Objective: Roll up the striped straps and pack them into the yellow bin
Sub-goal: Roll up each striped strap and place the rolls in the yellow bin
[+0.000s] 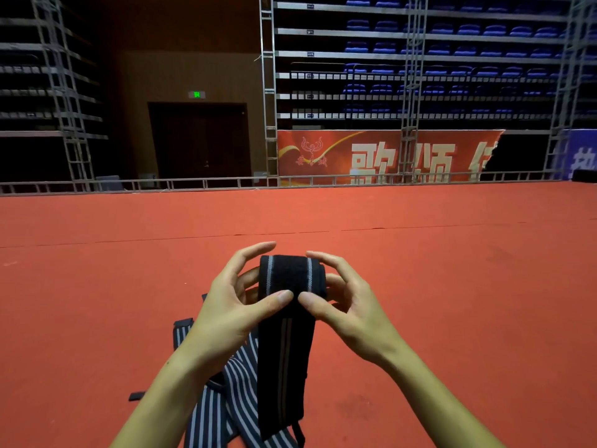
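Now both hands, left hand [231, 305] and right hand [350, 305], grip half-rolled black strap [286, 276].

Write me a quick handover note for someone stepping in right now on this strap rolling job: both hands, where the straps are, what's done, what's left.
Left hand: grips the left end of the partly rolled strap, thumb pressed on its front.
Right hand: grips the right end of the same roll, thumb on its front.
The roll is held up above the red floor; its unrolled tail hangs down toward the person.
Loose striped straps lie in a heap on the floor below the hands.
Done: the roll is started.
Left: finish this roll, roll the heap, pack everything into the yellow bin, which is not in view.
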{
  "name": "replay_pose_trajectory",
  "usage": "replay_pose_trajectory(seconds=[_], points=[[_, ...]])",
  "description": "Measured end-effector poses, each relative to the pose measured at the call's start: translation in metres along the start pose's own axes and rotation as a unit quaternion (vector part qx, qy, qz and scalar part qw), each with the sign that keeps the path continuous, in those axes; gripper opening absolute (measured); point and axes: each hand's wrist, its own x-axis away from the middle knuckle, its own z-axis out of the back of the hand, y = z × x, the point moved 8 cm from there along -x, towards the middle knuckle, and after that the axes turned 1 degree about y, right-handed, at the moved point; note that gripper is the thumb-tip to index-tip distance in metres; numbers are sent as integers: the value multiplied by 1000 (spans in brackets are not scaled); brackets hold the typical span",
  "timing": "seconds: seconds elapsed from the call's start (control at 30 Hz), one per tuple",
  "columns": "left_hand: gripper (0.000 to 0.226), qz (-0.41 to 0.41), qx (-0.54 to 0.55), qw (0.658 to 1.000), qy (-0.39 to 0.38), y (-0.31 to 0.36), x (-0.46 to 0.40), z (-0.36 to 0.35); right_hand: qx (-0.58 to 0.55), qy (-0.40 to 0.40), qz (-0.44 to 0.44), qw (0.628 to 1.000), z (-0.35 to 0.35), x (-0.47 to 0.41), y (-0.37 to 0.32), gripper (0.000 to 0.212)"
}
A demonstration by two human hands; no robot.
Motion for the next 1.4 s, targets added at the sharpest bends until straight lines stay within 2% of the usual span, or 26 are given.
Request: replay_pose_trajectory(seconds=[0.13,0.33,0.43,0.63,0.8,0.97,1.07,1.17,1.3,1.4], points=[[63,-13,-45,999,-12,1,1,3,-2,-6,21,1000,-1,2,-6,54],[49,10,-95,995,-12,-6,-1,8,0,17,51,999,1,6,-10,57],[36,34,-66,997,-17,-9,1,5,9,23,62,998,1,6,-10,56],[32,44,-9,999,10,-8,1,1,-8,26,82,996,-1,7,-9,58],[40,42,36,998,5,-11,3,5,-11,10,73,997,-1,9,-8,60],[39,37,62,997,0,-11,3,9,-59,-5,-15,998,2,7,-2,58],[44,28,56,998,-34,-10,2,7,-66,-3,-52,996,0,6,1,57],[46,19,59,997,-52,-12,2,6,-55,4,-48,997,-1,4,1,49],[48,17,74,996,-54,-15,4,5,-91,10,-38,995,0,5,1,51],[63,31,57,996,-53,-18,5,5,-108,18,-18,994,2,5,0,55]])
